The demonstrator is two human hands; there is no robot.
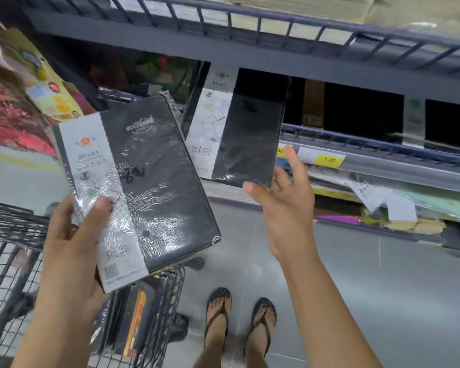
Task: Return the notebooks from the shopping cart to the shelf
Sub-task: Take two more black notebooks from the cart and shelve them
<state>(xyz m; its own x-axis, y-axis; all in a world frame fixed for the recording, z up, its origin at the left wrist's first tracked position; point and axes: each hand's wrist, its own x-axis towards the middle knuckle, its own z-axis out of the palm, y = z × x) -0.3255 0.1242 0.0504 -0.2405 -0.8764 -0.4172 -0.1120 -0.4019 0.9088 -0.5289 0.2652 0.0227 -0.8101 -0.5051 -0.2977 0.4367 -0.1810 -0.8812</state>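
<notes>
Nearest the lens, the left grip [72, 235] grasps a shrink-wrapped black diary [154, 181]. Its thumb presses on the white paper band along the book's left edge, and its fingers are hidden beneath. This diary is tilted and held in the air above the near right corner of the wire shopping cart [11, 227]. More notebooks [133, 309] stand on edge inside that corner of the cart.

Further out, the right grip [284, 197] is released, with fingers spread and straight. Its thumb tip touches the lower right corner of a second black diary [239, 128]. That second diary stands nearly upright at the front edge of the dark metal shelf [383, 144], with its barcode band facing out. A yellow price tag [329, 159] sits on the shelf rail just right of the grip. Below, two sandalled feet [239, 322] stand on the grey tiled floor [383, 288].
</notes>
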